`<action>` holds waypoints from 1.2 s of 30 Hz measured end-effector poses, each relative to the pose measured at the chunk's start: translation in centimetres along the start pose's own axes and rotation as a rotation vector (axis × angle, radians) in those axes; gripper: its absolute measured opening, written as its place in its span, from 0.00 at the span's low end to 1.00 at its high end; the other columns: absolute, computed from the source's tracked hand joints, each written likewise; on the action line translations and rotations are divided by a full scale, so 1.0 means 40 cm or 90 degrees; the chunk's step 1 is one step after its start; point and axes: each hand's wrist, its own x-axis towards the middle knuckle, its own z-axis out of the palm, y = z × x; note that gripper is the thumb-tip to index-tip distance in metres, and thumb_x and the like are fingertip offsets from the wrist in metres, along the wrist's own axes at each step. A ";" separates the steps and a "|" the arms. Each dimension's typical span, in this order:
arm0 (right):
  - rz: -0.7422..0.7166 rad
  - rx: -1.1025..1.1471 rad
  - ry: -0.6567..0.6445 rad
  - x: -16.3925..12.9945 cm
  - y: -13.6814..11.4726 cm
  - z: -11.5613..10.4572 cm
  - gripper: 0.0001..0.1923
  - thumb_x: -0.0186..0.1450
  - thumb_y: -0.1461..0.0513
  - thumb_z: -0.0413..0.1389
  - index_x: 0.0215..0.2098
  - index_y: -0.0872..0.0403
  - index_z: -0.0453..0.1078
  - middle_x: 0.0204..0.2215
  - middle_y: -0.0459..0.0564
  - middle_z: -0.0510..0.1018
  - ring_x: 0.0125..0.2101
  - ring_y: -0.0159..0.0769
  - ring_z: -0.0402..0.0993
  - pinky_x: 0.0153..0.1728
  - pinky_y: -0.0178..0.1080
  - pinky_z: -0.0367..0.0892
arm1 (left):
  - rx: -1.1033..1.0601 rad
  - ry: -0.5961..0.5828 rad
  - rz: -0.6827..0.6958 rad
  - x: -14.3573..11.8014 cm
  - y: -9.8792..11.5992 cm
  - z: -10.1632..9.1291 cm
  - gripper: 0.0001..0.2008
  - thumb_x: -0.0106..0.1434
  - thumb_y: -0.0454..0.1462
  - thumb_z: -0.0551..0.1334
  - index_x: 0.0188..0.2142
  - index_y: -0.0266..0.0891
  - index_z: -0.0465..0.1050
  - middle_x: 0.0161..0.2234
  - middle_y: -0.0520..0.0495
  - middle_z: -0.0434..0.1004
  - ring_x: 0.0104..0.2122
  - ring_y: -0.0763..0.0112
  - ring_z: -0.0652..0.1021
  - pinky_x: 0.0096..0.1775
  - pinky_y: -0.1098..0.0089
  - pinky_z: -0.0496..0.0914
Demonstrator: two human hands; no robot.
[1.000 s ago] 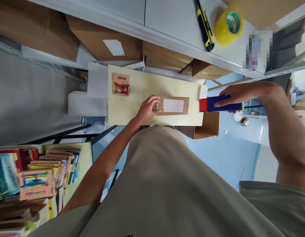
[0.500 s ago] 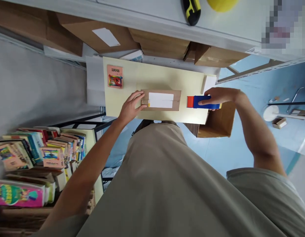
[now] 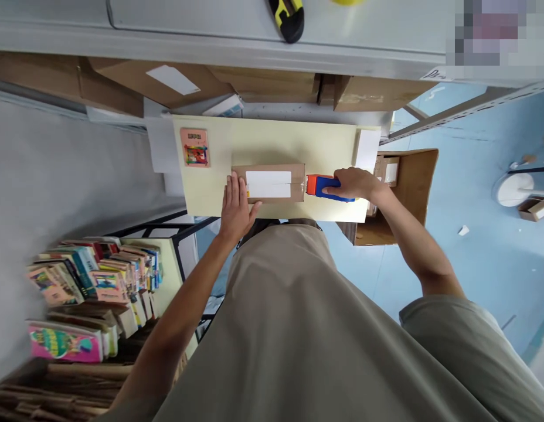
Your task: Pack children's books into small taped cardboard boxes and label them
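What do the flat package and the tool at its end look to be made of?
Package: brown cardboard or kraft paper, matte, with a white paper label.
Tool in the right hand: probably plastic, from its smooth, uniform red and blue surfaces.

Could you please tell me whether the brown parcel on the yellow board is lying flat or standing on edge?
Lying flat: the brown parcel rests broad face up on the yellow board, its white label facing the camera.

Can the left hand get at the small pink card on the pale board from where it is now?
Probably yes: the left hand lies flat at the brown parcel's end, and only bare board separates it from the pink card.
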 end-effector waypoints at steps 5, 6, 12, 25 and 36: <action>0.031 -0.063 0.051 -0.036 -0.051 0.025 0.30 0.81 0.44 0.55 0.63 0.60 0.77 0.48 0.68 0.87 0.48 0.57 0.84 0.41 0.46 0.67 | 0.008 0.006 -0.011 0.001 0.013 0.019 0.53 0.81 0.65 0.49 0.85 0.23 0.47 0.86 0.21 0.40 0.87 0.38 0.40 0.84 0.38 0.42; 0.036 -0.068 0.064 -0.042 -0.061 0.034 0.30 0.81 0.44 0.54 0.63 0.60 0.77 0.47 0.68 0.87 0.48 0.58 0.85 0.42 0.46 0.68 | 0.007 0.006 -0.008 0.002 0.011 0.017 0.53 0.81 0.65 0.49 0.85 0.23 0.47 0.86 0.21 0.40 0.87 0.39 0.40 0.84 0.37 0.42; 0.070 -0.015 0.167 -0.050 -0.094 0.106 0.26 0.82 0.48 0.57 0.63 0.61 0.75 0.48 0.74 0.87 0.50 0.63 0.86 0.46 0.49 0.70 | -0.028 0.033 0.007 0.004 0.012 0.020 0.52 0.80 0.65 0.52 0.84 0.25 0.49 0.86 0.20 0.42 0.87 0.37 0.42 0.83 0.35 0.44; 0.116 0.296 0.326 -0.103 -0.079 0.141 0.34 0.82 0.34 0.46 0.57 0.54 0.69 0.44 0.67 0.88 0.43 0.61 0.86 0.38 0.45 0.68 | -0.073 0.102 0.042 0.023 0.062 -0.021 0.46 0.82 0.61 0.53 0.84 0.31 0.52 0.85 0.21 0.48 0.87 0.37 0.47 0.83 0.33 0.49; -0.215 0.203 0.558 -0.111 -0.391 -0.222 0.28 0.80 0.48 0.50 0.71 0.55 0.63 0.58 0.67 0.84 0.54 0.64 0.83 0.54 0.56 0.76 | -0.056 0.330 0.290 0.216 0.300 -0.279 0.32 0.85 0.46 0.54 0.84 0.49 0.59 0.79 0.35 0.68 0.82 0.44 0.65 0.82 0.39 0.60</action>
